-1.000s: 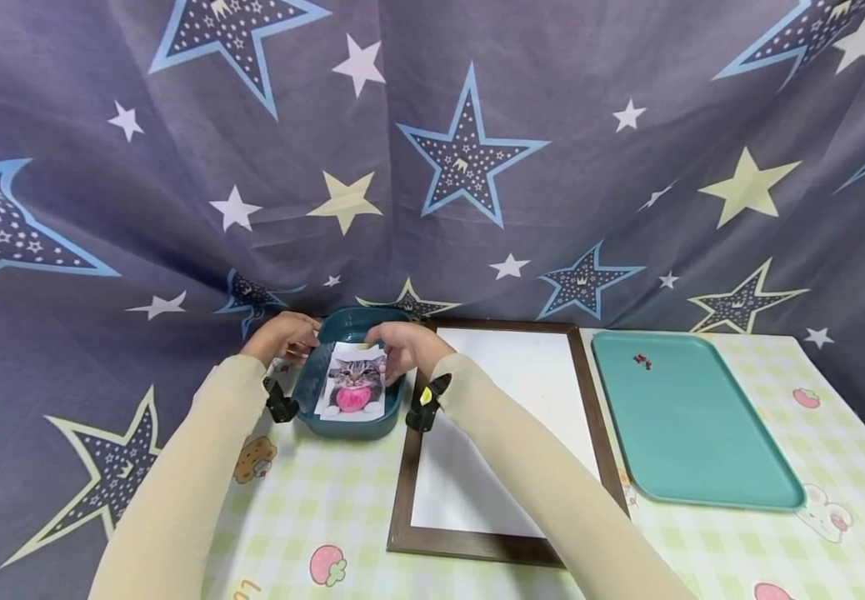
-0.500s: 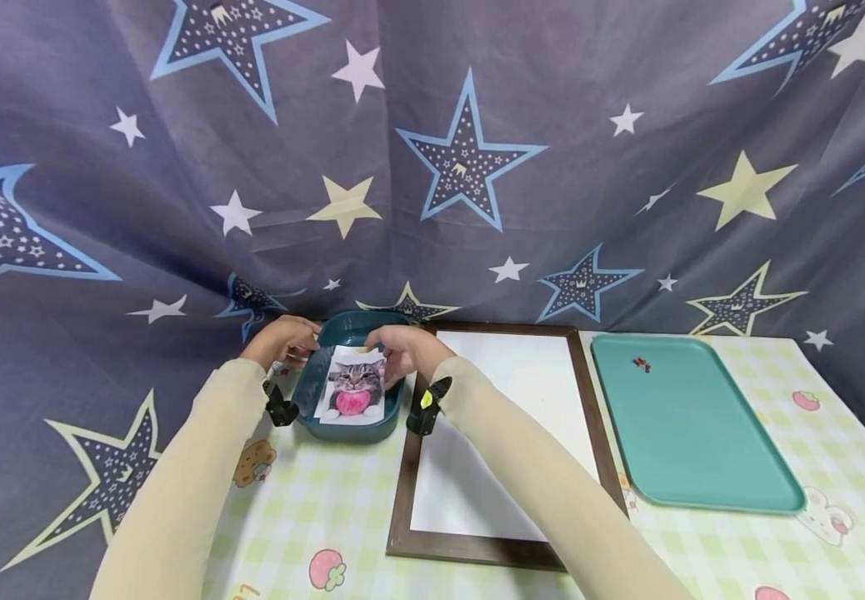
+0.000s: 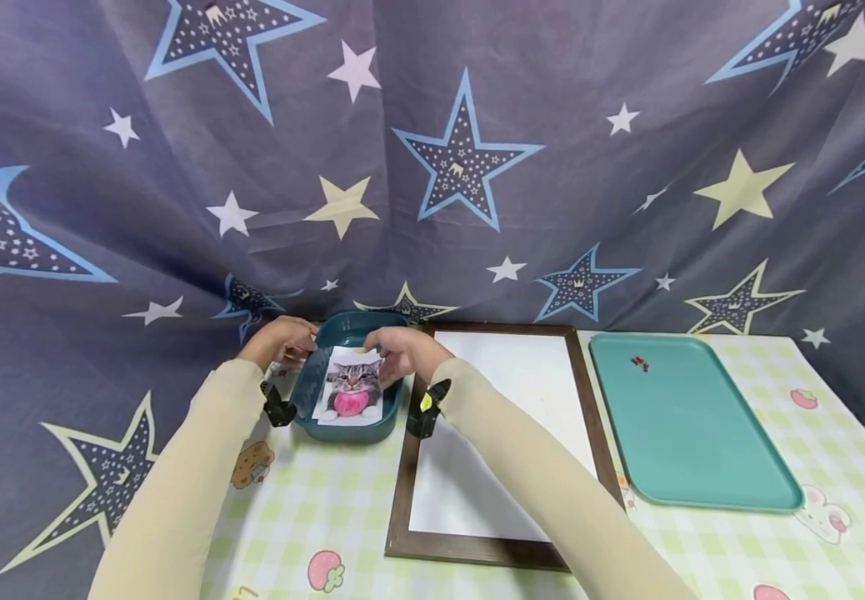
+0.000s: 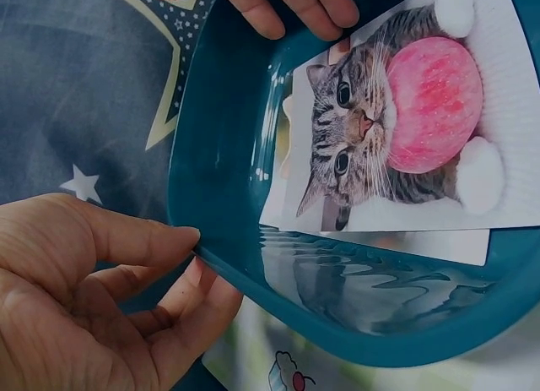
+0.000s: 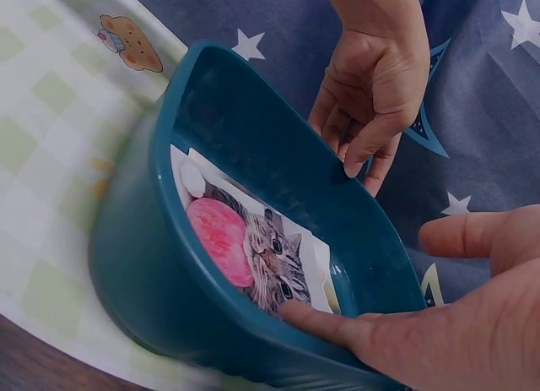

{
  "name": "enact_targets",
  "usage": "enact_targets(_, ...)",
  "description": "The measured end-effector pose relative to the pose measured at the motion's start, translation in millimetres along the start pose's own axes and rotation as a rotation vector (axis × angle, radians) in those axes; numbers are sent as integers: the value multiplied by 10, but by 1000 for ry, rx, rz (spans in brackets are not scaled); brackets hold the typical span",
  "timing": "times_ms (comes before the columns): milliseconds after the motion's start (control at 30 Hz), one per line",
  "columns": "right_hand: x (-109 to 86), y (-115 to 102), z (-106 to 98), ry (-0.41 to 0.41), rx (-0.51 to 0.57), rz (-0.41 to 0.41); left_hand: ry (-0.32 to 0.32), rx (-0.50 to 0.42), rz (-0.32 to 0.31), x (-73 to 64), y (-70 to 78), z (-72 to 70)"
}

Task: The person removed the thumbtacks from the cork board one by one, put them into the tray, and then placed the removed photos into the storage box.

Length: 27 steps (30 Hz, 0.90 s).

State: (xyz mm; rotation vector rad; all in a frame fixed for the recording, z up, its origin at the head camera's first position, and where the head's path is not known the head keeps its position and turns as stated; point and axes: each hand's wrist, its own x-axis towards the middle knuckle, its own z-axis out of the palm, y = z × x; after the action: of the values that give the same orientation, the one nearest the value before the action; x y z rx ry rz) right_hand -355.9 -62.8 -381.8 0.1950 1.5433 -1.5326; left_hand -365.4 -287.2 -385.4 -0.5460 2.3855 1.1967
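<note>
A deep teal plastic tub (image 3: 353,434) stands at the back left of the table. Inside, a cat photo card (image 4: 363,138) with a pink round thing lies over another white-edged card (image 4: 456,246). My left hand (image 4: 110,281) pinches the tub's rim at its left side, thumb tip on the edge and fingers against the outer wall. My right hand (image 3: 401,354) reaches over the opposite rim with its fingers fairly straight. One fingertip appears at the cat photo's edge in the right wrist view (image 5: 294,308); whether it touches is unclear.
A brown-framed white board (image 3: 477,517) lies right of the tub, under the right forearm. Farther right is a teal tray (image 3: 702,425) with small red bits (image 3: 640,363). A star-printed curtain (image 3: 432,250) hangs behind the checked tablecloth (image 3: 290,517).
The head view has shifted very slightly. Both hands, the tub and the cat photo stay essentially where they were.
</note>
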Motion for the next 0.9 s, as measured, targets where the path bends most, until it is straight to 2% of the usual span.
enact_targets(367, 1, 38, -2, -26, 7, -39, 8, 8, -10, 37, -12, -6)
enact_targets(600, -49, 18, -20, -17, 1, -91, 5, 5, 10, 17, 51, -11)
enact_targets(900, -41, 94, -22, -43, -30, -121, -4, -13, 3, -32, 16, 5)
